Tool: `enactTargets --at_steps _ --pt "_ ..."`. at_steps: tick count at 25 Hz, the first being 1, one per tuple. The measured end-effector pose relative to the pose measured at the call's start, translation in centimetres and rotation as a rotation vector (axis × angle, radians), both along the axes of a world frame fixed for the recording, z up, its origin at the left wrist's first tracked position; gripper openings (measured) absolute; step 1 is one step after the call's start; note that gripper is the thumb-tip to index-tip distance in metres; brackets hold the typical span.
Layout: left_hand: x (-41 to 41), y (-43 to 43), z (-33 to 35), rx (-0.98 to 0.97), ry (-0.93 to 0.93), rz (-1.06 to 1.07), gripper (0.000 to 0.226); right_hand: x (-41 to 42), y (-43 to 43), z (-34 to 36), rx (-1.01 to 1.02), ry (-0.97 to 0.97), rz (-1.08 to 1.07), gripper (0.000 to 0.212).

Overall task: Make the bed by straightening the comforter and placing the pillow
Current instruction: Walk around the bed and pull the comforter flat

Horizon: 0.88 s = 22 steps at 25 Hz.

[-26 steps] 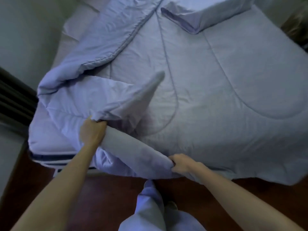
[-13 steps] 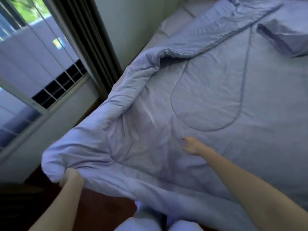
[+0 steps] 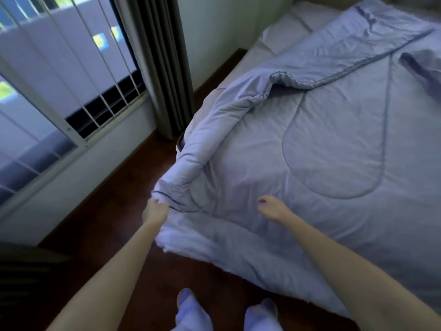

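Observation:
A pale blue quilted comforter [image 3: 334, 144] covers the bed, its left edge rolled and bunched along the bed's side. My left hand [image 3: 155, 212] grips the bunched near-left corner of the comforter at the bed's edge. My right hand [image 3: 272, 207] rests on the comforter's top a little to the right, fingers loosely bent, holding nothing. A blue pillow [image 3: 422, 68] lies on the comforter at the far right, partly cut off by the frame. The white bedsheet [image 3: 284, 32] shows at the head of the bed.
A window with bars [image 3: 59, 75] and a dark curtain [image 3: 162, 63] stand left of the bed. Dark wooden floor [image 3: 102, 211] runs between wall and bed. My feet in light socks [image 3: 191, 309] stand at the bed's foot.
My left hand has carried the comforter's corner to the right and nearer the bed. My right hand stays on the comforter's top. The view has tilted left toward the window.

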<state>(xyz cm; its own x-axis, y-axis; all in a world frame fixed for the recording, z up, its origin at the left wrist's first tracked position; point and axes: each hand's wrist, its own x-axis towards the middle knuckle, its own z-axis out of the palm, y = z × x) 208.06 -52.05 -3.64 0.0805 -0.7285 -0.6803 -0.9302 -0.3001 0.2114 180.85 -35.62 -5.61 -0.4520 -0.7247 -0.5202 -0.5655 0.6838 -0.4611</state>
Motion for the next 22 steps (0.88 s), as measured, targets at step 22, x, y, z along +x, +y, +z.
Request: enactTargets --at_steps 22 --pt "-1.0 -25.0 18.2 -0.854 0.589 -0.536 0.008 8.9 -30.9 16.7 -1.017 -0.119 -0.261 0.008"
